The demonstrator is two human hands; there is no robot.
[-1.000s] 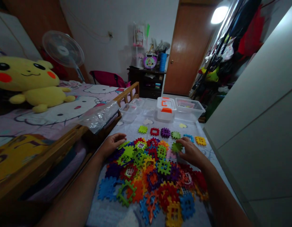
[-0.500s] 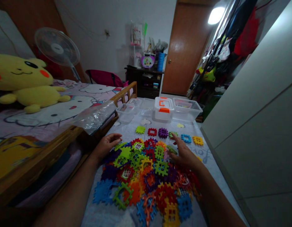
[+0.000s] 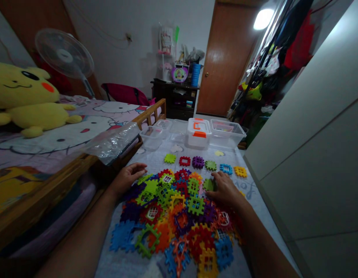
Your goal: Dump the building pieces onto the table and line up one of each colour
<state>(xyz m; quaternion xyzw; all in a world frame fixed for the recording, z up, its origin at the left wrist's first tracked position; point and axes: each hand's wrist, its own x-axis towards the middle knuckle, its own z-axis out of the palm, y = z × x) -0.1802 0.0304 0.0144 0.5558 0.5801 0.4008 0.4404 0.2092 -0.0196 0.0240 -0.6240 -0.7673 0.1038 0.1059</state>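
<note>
My right hand (image 3: 225, 189) has its thumb and fingers closed round the edge of a green plastic building block (image 3: 208, 185), at the right side of the pile. My left hand (image 3: 129, 178) rests at the pile's left edge, fingers loosely stretched and holding nothing. Between both arms spreads a heap of notched interlocking blocks, among them a green window piece (image 3: 195, 205), a blue one (image 3: 224, 253) and a green ring-shaped one (image 3: 148, 240). Beyond the heap runs a row of single blocks: lime (image 3: 170, 158), red (image 3: 185, 161), purple (image 3: 198, 162), green (image 3: 210, 165), blue (image 3: 226, 169) and yellow (image 3: 240, 171).
A lidded clear box with orange latches (image 3: 198, 135) stands behind the row, beside an uncovered clear bin (image 3: 227, 133) and another clear container (image 3: 151, 138). A wooden bed rail (image 3: 151, 114) borders the left; a pale cabinet (image 3: 318, 154) rises on the right.
My right hand has drawn back a little from the row, and its fingers have closed on the green block. My left hand has barely moved. The view has shifted slightly.
</note>
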